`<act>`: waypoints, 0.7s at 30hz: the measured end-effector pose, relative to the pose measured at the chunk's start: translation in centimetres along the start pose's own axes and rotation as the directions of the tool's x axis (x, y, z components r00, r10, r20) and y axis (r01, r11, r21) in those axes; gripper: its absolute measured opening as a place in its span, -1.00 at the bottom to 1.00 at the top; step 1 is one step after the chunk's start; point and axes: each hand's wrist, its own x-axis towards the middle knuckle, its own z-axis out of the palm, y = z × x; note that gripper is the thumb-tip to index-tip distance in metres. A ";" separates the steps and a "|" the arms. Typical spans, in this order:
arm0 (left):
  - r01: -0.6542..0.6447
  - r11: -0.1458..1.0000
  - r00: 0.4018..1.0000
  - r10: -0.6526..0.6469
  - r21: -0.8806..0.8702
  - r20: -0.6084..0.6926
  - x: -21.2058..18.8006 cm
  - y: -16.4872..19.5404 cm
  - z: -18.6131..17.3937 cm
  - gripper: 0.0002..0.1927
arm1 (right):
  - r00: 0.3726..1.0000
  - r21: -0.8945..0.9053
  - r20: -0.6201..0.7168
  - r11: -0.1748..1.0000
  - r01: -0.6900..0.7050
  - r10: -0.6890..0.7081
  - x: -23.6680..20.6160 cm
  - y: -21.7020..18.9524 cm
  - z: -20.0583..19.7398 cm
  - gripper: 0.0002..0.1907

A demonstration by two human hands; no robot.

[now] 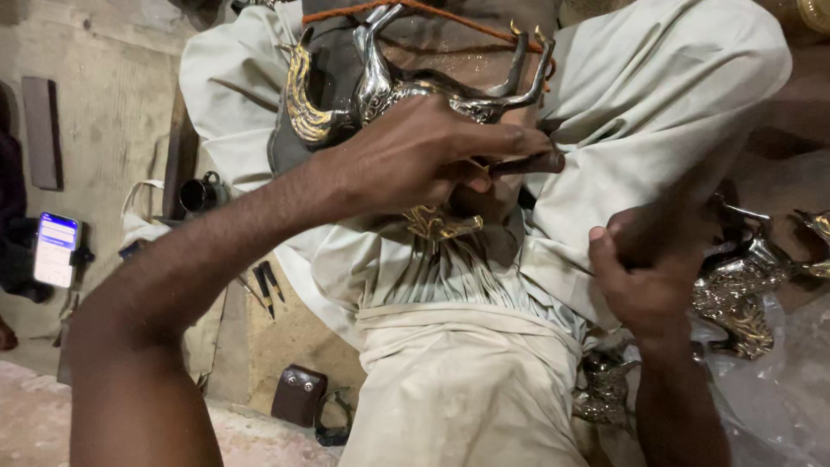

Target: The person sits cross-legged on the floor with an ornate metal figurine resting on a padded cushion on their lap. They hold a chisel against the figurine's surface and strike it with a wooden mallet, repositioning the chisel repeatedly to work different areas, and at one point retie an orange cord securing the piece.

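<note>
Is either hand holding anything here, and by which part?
The left hand grips a dark, slim tool by its near end, resting against the silver and gold metal figure on the lap. Whether the right hand holds anything cannot be told.

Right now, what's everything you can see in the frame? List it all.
metal deer figurine: one, silver with gold parts, on the lap, under the left hand
dark tool: one, dark brown, in the left hand's fingers
more metal figurines: a few, silver and gold, on clear plastic at right
orange cord: one, across the top
phone: one, screen lit, on the floor at left
small dark tools: a few, on the floor by the knee
brown case: one, with two studs, on the floor below
dark cup: one, left of the knee
pale cloth garment: one, beige, over the lap
left hand: on the figurine
right hand: closed over the cloth; contents hidden
</note>
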 end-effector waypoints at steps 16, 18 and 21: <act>-0.036 0.987 0.997 0.046 -0.154 0.066 -1.1 1.1 -1.1 -0.37 | 0.999 -0.050 0.025 0.998 0.026 -0.025 -0.7 -3.6 0.6 -0.26; -0.053 0.978 0.996 0.067 -0.203 0.066 -1.5 1.1 -1.2 -0.31 | 0.999 0.134 -0.045 0.991 -0.025 0.032 -1.1 -3.3 0.5 -0.30; -0.042 0.984 0.997 0.054 -0.173 0.063 -1.5 1.2 -1.1 -0.38 | 0.984 -0.320 0.110 0.933 0.167 -0.139 -1.7 -2.8 0.2 -0.28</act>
